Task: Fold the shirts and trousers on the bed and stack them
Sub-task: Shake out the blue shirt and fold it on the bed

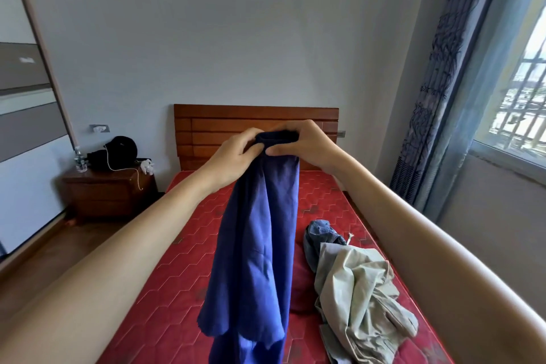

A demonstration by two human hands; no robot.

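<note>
Over one red bed [183, 269], two hands [236, 154] [307, 142] pinch one blue garment [254, 245] beside seemingly two crumpled ones [354, 284].

Your left hand [236, 154] and right hand [307, 142] meet above the bed [183, 269], the trousers [254, 245] hanging between them; a heap of clothes [354, 289] lies on the bed to your right; the nightstand [109, 192] stands left of the headboard [224, 121]; the window [520, 97] is right.
</note>
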